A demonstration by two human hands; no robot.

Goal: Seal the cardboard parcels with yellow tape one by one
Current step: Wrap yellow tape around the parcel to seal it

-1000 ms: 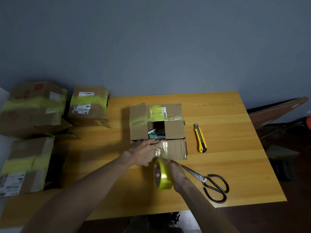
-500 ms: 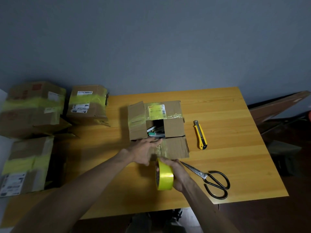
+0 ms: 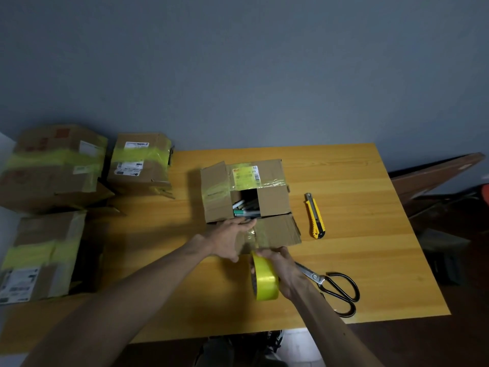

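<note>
A cardboard parcel (image 3: pixel 272 200) stands mid-table with its top flaps partly open, and several pens show in the gap. My left hand (image 3: pixel 230 238) presses flat on the near flap where a strip of tape runs across it. My right hand (image 3: pixel 281 263) grips the yellow tape roll (image 3: pixel 264 279) just in front of the parcel, with the roll on edge above the table.
Black-handled scissors (image 3: pixel 333 284) lie right of my right wrist. A yellow utility knife (image 3: pixel 315 215) lies right of the parcel. Three parcels with yellow tape (image 3: pixel 140 162) (image 3: pixel 55 165) (image 3: pixel 39 255) stand at the left. The wooden table (image 3: pixel 370 255) ends near me and at right.
My right hand has drawn the tape roll slightly toward me and to the right, away from the parcel. My left hand stays on the near flap.
</note>
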